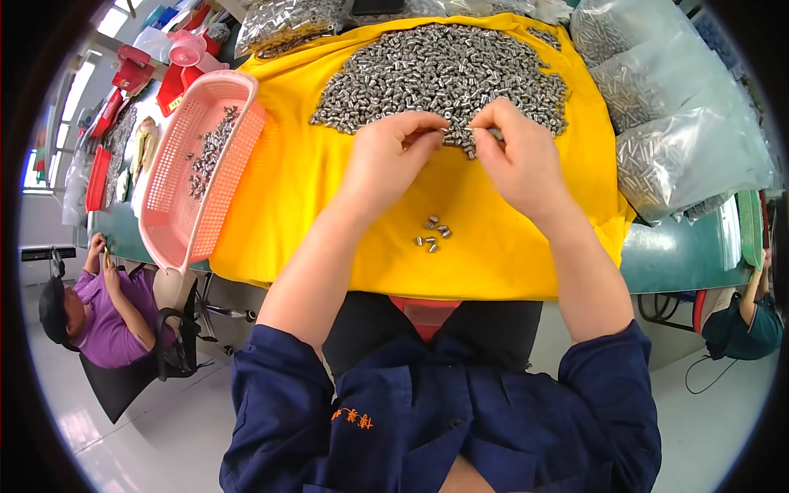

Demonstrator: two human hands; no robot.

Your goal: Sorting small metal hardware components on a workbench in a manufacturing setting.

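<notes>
A broad heap of small silvery metal cylinders (444, 70) lies on a yellow cloth (288, 189). At the heap's near edge, my left hand (394, 156) pinches thumb against forefinger, with a tiny metal piece showing at the tips. Just to its right, my right hand (519, 156) is closed in a similar pinch, a bit of metal at its fingertips. A narrow gap separates the two hands. Closer to me, between my forearms, several loose metal cylinders (433, 234) lie in a small group on the cloth.
To the left stands a pink plastic basket (197, 189) with some metal pieces inside. Clear bags of metal parts (657, 115) line the right side; another bag (288, 20) lies at the back. One person (115, 304) sits at left, another (744, 320) at right.
</notes>
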